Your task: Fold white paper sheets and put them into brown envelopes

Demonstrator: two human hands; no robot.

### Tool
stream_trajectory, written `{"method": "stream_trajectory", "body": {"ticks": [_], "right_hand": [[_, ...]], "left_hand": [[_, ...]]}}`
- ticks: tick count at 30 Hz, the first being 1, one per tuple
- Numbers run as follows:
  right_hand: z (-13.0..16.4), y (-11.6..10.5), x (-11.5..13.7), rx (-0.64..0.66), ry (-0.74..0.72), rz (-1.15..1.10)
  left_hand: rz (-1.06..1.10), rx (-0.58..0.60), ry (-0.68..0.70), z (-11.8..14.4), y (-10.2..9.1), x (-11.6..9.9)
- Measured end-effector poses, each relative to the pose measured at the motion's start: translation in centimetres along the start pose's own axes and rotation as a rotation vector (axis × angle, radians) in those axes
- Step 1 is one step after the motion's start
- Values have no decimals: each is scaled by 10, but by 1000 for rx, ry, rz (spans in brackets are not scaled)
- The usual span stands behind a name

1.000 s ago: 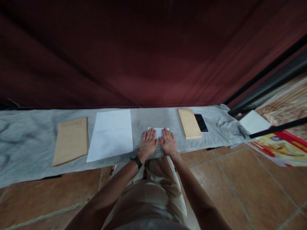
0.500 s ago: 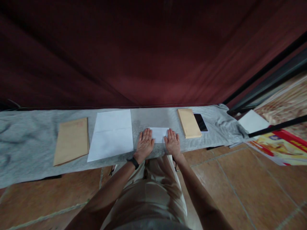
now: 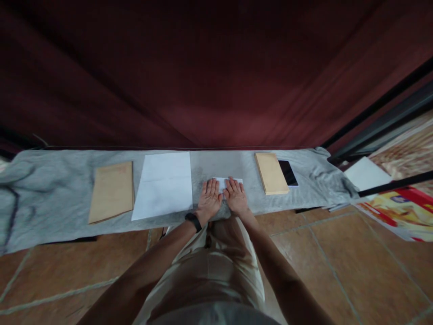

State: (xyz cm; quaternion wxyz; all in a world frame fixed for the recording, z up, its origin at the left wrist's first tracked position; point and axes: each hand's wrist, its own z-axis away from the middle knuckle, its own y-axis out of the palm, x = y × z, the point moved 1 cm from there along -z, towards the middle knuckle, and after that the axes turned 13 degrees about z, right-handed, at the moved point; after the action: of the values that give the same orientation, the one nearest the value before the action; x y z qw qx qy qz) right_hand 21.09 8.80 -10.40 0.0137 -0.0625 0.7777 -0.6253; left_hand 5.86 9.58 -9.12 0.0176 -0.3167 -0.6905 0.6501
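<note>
A small folded white paper [image 3: 221,184] lies on the grey cloth in front of me, largely covered by my hands. Flat on its left part rests my left hand [image 3: 209,198], fingers stretched out, a black band on the wrist. My right hand [image 3: 236,197] lies flat over the middle and right of the paper, its fingers extended too. The two thumbs nearly meet. To the left is a stack of large white sheets [image 3: 164,187] with a faint crease across. Right of my hands sits a pile of small tan envelopes [image 3: 271,174].
Larger brown envelopes [image 3: 112,192] lie further left on the grey cloth [image 3: 67,167]. A dark-screened phone [image 3: 288,173] sits beside the small envelopes. Behind hangs a dark red curtain [image 3: 216,90]. At right are black metal bars and a colourful printed box [image 3: 402,212].
My right hand has slid left across the folded paper, closer to my left hand. Both hands stay flat. The whole view has shifted slightly.
</note>
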Motion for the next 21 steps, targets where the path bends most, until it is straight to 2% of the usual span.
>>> {"method": "stream_trajectory", "body": {"ticks": [7, 14, 21], "right_hand": [[8, 4, -25, -31, 59, 16], [14, 5, -45, -36, 104, 79], [21, 4, -59, -48, 187, 150]], "left_hand": [[-10, 6, 7, -2, 1, 0], [-49, 65, -24, -4, -2, -3], [-74, 68, -28, -2, -3, -4]]}}
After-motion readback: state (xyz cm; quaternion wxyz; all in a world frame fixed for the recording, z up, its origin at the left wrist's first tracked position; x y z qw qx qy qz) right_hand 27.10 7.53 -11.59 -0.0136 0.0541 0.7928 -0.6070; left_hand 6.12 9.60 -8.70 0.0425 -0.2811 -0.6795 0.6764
